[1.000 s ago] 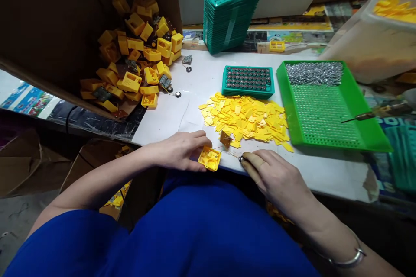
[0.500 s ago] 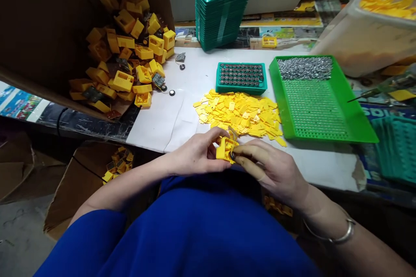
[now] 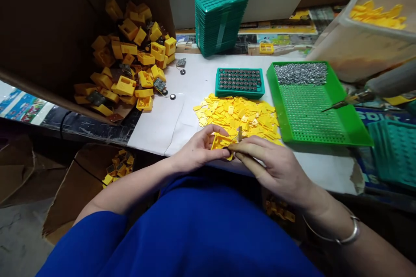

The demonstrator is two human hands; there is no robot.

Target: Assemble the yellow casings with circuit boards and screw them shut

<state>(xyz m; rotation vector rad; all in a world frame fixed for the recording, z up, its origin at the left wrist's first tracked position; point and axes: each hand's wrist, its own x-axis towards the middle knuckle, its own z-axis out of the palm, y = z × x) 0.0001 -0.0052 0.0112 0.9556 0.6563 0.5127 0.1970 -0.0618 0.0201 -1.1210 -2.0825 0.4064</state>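
Observation:
My left hand (image 3: 203, 147) is closed around a yellow plastic housing (image 3: 218, 140), its hollow side facing up. At the housing's right edge, the fingertips of my right hand (image 3: 271, 160) pinch a small dark round part (image 3: 229, 150), mostly hidden by the fingers. A thin circuit board (image 3: 240, 133) stands edge-on just above those fingertips, with a wire running toward the housing. Just beyond both hands lies a heap of flat yellow plastic pieces (image 3: 240, 114).
An open carton (image 3: 32, 52) at left spills yellow housings (image 3: 125, 85). Behind the heap are a teal tray (image 3: 240, 94) of round metal parts and a teal tray stack (image 3: 221, 21). At right, a screwdriver (image 3: 351, 98) hangs over a green tray (image 3: 360, 132) with screws (image 3: 300, 72).
The housing has turned in my left hand, and my left thumb now reaches over its near edge. My right fingers stay at its right side. The screwdriver has come further into view over the green tray.

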